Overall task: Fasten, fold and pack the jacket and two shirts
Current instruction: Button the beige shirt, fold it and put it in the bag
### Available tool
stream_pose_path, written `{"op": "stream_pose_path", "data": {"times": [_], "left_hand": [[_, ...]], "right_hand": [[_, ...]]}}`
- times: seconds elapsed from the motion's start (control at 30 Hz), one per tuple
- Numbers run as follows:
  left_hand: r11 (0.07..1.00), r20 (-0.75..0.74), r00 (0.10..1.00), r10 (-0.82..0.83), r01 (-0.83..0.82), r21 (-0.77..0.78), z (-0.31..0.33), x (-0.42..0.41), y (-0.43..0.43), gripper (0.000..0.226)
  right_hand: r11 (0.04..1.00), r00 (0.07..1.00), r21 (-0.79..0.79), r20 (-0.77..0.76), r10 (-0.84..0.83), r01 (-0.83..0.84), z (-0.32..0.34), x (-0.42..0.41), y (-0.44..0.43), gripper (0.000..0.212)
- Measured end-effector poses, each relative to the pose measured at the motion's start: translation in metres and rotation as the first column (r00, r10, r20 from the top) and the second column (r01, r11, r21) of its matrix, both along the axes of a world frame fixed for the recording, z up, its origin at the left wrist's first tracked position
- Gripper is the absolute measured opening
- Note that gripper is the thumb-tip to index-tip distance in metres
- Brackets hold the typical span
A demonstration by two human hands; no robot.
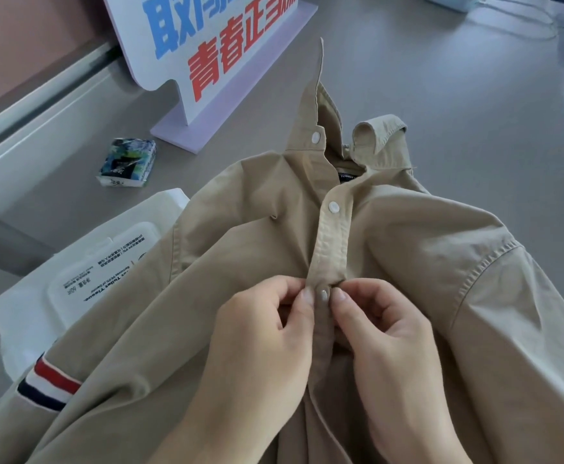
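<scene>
Your left hand point(264, 336) and right hand point(387, 333) are both pinching the beige shirt point(441, 246) at its placket, either side of a white button point(323, 295). The shirt is lying spread on the grey table point(441, 78), partly covering a white wipes pack point(100, 262). A sign point(207, 61) is standing beyond.

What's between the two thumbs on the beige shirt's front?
In the head view, a small pale button on the placket of the beige shirt lies between them. The left hand and right hand pinch the fabric on either side.
</scene>
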State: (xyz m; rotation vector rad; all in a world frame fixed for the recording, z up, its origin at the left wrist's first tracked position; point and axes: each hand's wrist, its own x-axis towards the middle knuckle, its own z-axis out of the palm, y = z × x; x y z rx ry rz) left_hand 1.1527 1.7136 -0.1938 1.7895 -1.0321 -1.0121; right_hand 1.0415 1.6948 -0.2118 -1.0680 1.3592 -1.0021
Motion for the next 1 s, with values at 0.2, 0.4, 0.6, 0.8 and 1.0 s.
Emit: {"op": "stream_pose_path", "data": {"times": [0.2,0.4,0.6,0.8,1.0], "left_hand": [[0.997,0.009,0.999,-0.040,0.040,-0.066,0.005,0.005,-0.001,0.015],[0.995,0.167,0.986,-0.021,0.036,-0.088,0.004,0.007,0.001,0.018],[0.990,0.061,0.995,-0.082,0.088,-0.110,0.002,0.007,-0.002,0.014],[0.998,0.009,0.998,-0.065,0.065,-0.013,-0.009,0.009,-0.003,0.021],[0.987,-0.267,0.963,-0.022,0.064,0.149,-0.015,0.006,-0.006,0.018]], "right_hand": [[0.999,0.994,0.050,0.109,-0.003,-0.003,-0.001,0.002,0.001,0.019],[0.999,0.979,0.047,0.204,-0.015,0.006,0.001,0.004,0.000,0.032],[0.999,0.988,0.029,0.149,0.029,-0.034,-0.003,0.003,-0.003,0.021],[0.996,0.991,0.080,0.133,0.031,-0.042,-0.008,0.002,-0.002,0.020],[0.997,0.999,0.068,0.015,-0.043,0.042,-0.008,0.006,0.000,0.008]]}}
